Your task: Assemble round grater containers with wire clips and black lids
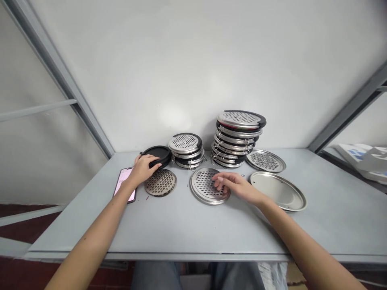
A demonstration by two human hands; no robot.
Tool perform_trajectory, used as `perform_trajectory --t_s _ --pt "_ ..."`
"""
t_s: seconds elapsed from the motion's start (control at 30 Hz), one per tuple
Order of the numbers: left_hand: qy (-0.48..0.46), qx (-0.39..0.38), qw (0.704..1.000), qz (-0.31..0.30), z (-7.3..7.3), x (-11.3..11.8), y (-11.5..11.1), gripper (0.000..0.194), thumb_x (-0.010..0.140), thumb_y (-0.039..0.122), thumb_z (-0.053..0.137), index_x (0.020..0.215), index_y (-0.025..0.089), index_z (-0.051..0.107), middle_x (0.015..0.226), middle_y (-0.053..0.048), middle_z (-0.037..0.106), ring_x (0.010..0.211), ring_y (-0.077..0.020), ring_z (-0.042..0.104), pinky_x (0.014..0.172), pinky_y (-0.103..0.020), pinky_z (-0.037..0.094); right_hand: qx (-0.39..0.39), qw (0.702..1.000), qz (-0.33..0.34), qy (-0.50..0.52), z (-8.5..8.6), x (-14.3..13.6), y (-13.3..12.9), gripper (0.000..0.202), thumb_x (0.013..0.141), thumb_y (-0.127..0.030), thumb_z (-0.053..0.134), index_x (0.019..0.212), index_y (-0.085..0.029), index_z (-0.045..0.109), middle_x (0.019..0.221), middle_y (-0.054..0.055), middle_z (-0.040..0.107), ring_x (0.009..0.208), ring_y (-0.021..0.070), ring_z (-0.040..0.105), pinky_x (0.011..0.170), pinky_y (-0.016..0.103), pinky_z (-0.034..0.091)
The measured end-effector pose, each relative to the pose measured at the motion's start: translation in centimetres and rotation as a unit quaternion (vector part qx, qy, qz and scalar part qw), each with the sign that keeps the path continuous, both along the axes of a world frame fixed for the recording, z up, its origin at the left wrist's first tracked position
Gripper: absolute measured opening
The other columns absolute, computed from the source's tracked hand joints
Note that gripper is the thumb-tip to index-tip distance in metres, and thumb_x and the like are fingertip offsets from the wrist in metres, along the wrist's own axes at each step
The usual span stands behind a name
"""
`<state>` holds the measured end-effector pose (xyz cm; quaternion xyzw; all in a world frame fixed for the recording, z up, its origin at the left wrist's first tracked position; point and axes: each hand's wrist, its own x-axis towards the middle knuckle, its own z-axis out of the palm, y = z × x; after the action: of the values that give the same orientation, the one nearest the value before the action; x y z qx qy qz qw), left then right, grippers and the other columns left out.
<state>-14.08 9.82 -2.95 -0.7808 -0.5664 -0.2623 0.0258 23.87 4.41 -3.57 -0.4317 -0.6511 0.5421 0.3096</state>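
Listener: Where is the slotted metal disc (pixel 202 187)?

Describer: Flat on the grey table (pixel 181 233), near the middle, between the two hands. It is round, so it has no long axis to line up with.

Listener: Which hand is nearer?

Describer: The right hand (pixel 237 186). It comes in from the right, fingers loosely bent over the disc's right side, and grasps nothing. (Whether a fingertip touches the metal cannot be told.)

Listener: And the left hand (pixel 142 168)?

Describer: It lies farther left, at a round black dish (pixel 159 152). The fingers lie over the rim with the thumb at the near side; how firmly they hold cannot be told. A perforated plate (pixel 160 183) lies just on the near side of the dish.

Listener: What lies around them?

Describer: A phone (pixel 122 177) at the left, a short stack (pixel 185 143) and a tall stack (pixel 240 117) on the far side, and a shallow metal tray (pixel 276 189) at the right.
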Motion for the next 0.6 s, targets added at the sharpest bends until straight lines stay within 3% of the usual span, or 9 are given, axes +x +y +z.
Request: perform_trajectory --t_s 0.1,0.23,0.33,0.43,0.53,0.6 --pt "-0.03 0.062 0.998 -0.003 0.6 0.9 -1.2 0.041 0.085 0.046 0.057 0.118 0.022 0.063 0.119 -0.009 0.066 0.115 -0.0281 0.057 0.108 -0.051 0.031 0.0 1.0 -0.002 -0.001 0.0 0.0 0.0 0.043 0.085 -0.056 0.057 0.103 -0.018 0.066 0.087 0.006 0.066 0.07 0.0146 0.059 0.062 0.028 0.049" --pt "-0.098 0.171 0.98 -0.011 1.8 3.4 -3.9 0.024 0.09 0.036 0.049 0.089 0.02 0.067 0.093 -0.005 0.071 0.094 -0.0219 0.064 0.098 -0.041 0.045 0.008 1.0 0.003 0.004 0.0 -0.1 -0.1 0.041 0.086 -0.055 0.056 0.103 -0.018 0.065 0.087 0.006 0.066 0.071 0.0146 0.06 0.062 0.027 0.049" --pt "-0.101 0.174 0.976 -0.087 2.1 6.5 -6.2 0.024 0.09 0.032 0.048 0.077 0.021 0.065 0.082 -0.006 0.071 0.084 -0.0203 0.064 0.083 -0.036 0.052 0.024 1.0 -0.002 0.004 0.0 -0.2 -0.2 0.04 0.086 -0.054 0.055 0.102 -0.018 0.065 0.087 0.006 0.066 0.075 0.0167 0.061 0.061 0.027 0.049" --pt "-0.088 0.168 0.96 -0.204 1.6 10.0 -7.6 0.023 0.089 0.025 0.048 0.073 0.022 0.064 0.076 -0.005 0.07 0.075 -0.0178 0.063 0.075 -0.034 0.053 0.062 0.997 -0.046 -0.005 -0.1 -0.2 0.0 0.04 0.088 -0.053 0.052 0.099 -0.018 0.065 0.081 0.006 0.065 0.071 0.0172 0.06 0.06 0.029 0.049" --pt "-0.066 0.158 0.936 -0.309 0.7 12.7 -7.7 0.016 0.087 0.02 0.051 0.08 0.019 0.066 0.08 -0.005 0.07 0.078 -0.017 0.063 0.074 -0.032 0.052 0.16 0.976 -0.125 -0.073 -0.4 0.0 0.3 0.036 0.09 -0.048 0.048 0.093 -0.017 0.065 0.08 0.006 0.066 0.072 0.0187 0.061 0.065 0.032 0.05" --pt "-0.056 0.139 0.927 -0.344 0.1 13.5 -7.3 0.013 0.086 0.021 0.054 0.087 0.018 0.067 0.085 -0.005 0.071 0.082 -0.0178 0.063 0.076 -0.033 0.052 0.248 0.945 -0.152 -0.152 -0.8 0.2 0.5 0.032 0.091 -0.043 0.047 0.093 -0.017 0.066 0.088 0.008 0.068 0.081 0.0215 0.062 0.074 0.036 0.05"
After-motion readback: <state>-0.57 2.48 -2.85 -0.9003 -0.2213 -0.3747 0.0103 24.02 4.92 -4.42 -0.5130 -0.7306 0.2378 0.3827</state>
